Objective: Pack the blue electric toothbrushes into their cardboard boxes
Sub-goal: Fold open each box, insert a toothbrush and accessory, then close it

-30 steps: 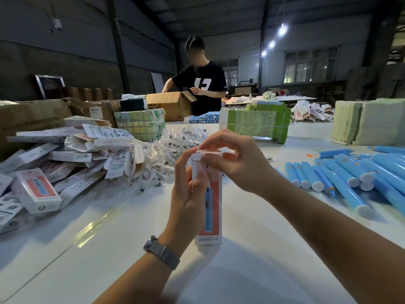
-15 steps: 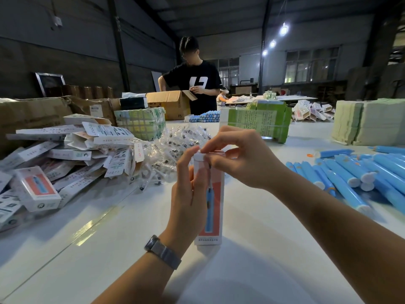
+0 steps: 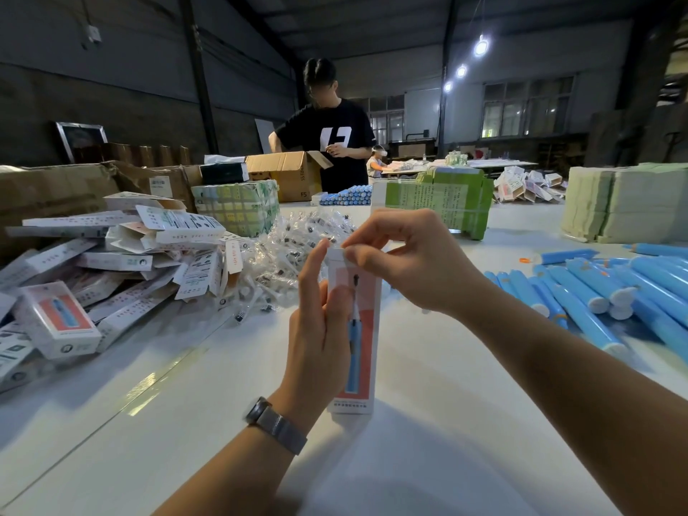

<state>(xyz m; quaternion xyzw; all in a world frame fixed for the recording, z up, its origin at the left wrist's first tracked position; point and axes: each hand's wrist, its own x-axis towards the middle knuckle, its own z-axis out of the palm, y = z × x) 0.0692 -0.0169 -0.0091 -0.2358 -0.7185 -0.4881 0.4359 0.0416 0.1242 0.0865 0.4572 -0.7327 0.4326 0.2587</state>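
Observation:
A tall white and coral toothbrush box [image 3: 363, 348] stands upright on the white table [image 3: 428, 422], printed with a blue toothbrush. My left hand [image 3: 320, 329] wraps round its left side and holds it steady. My right hand [image 3: 405, 262] pinches the flap at the box's top end with thumb and fingertips. A heap of loose blue electric toothbrushes [image 3: 603, 292] lies on the table to the right. Packed and flat boxes [image 3: 111, 262] are piled on the left.
Bagged brush heads [image 3: 283, 255] lie in a clear pile behind the box. Green wrapped bundles [image 3: 439, 202] and pale stacks [image 3: 625, 202] stand further back. A person in a black shirt [image 3: 331, 139] works at a brown carton [image 3: 286, 176] across the table.
My right hand's fingers have pressed down onto the box top and the flap has gone lower. The box has tipped slightly more upright. The person behind has shifted left.

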